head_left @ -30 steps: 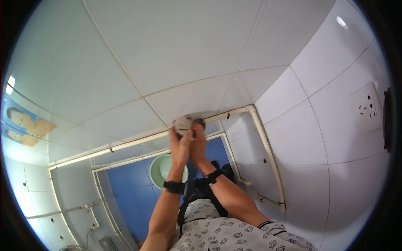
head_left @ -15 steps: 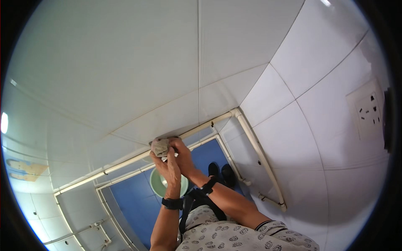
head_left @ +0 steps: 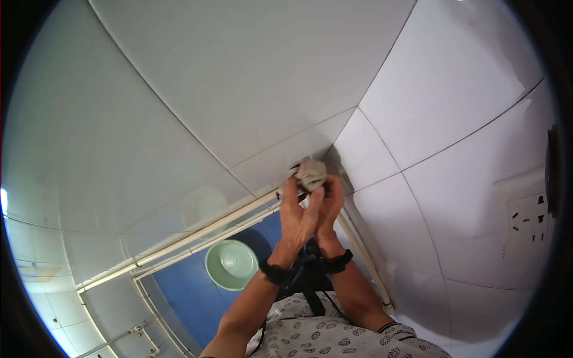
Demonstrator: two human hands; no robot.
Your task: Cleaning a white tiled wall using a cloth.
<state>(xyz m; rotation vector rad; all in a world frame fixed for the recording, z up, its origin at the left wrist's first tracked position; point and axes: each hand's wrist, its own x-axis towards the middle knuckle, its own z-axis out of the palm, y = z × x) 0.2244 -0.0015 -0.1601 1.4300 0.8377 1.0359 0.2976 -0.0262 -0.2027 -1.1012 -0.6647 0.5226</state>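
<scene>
A bunched greyish-beige cloth [head_left: 311, 174] with a pinkish patch is between my two hands, close to the room's corner. My left hand [head_left: 296, 219] has its fingers closed around the cloth's near left side. On the right, my right hand [head_left: 329, 210] curls against it too, with its fingertips partly hidden. Both hands are at the cream pipe [head_left: 206, 230] that runs along the tiled wall [head_left: 250, 71], and the cloth covers the pipe's end near the corner. Whether the cloth wraps right around the pipe, I cannot tell.
Below, a pale green basin [head_left: 231, 266] stands on the blue floor [head_left: 185, 292]. Another pipe [head_left: 361, 250] goes along the right wall, which carries a white socket plate [head_left: 526, 221]. More pipes with a valve [head_left: 140, 327] are at the lower left.
Both hands and the cloth have moved right along the pipe to the corner. The basin, hidden partly behind my arms before, now shows whole. My view has turned somewhat.
</scene>
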